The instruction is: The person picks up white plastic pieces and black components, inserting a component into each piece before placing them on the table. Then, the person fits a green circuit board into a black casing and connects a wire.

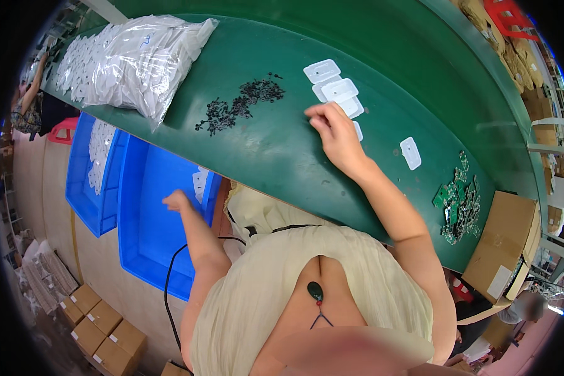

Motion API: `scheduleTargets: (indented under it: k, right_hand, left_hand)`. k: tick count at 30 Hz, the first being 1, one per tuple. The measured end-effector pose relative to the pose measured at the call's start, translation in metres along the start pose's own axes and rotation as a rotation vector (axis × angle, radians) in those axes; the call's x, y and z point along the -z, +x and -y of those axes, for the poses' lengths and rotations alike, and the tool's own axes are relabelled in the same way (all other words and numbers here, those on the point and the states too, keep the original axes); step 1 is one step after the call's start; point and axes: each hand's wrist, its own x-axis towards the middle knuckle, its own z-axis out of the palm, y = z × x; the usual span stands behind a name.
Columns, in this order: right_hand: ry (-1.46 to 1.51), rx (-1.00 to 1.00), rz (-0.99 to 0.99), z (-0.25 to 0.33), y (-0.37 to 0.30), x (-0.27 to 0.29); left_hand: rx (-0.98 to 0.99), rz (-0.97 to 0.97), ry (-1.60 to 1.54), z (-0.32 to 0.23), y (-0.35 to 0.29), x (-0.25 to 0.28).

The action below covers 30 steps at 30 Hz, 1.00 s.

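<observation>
My right hand (338, 135) is over the green table, just below a loose group of pale translucent plastic covers (339, 91). Its fingers are bent, with a small gap between them and nothing visible in it. One single cover (410, 153) lies apart to the right. Above the large blue bin (147, 188) on my left hangs my left hand (177, 200), its fingers curled together; whatever they may hold is hidden. A few white plastic pieces (200, 182) lie in that bin's far right corner, close to this hand.
Small black parts (241, 103) lie scattered mid-table. A clear bag of white pieces (144, 66) stands at the far left. Green circuit boards (457, 203) are heaped beside a cardboard box (501, 241) at right. Another blue bin (94, 163) holds white pieces. A black cable (167, 288) hangs nearby.
</observation>
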Motion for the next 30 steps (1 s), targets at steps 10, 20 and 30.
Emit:
scheduleTargets:
  k: [10,20,30]
  right_hand:
    - [0.231,-0.398,-0.011,-0.001,-0.053,0.047]
    - [0.315,-0.375,-0.109,-0.001,-0.063,0.071]
    - [0.310,-0.331,-0.161,0.010,-0.062,0.080]
  left_hand:
    - [-1.543,0.251,-0.524,-0.176,-0.252,0.122]
    - [-1.779,0.486,0.179,-0.221,-0.331,0.015]
    - [-1.429,0.660,-0.078,-0.224,-0.328,0.040]
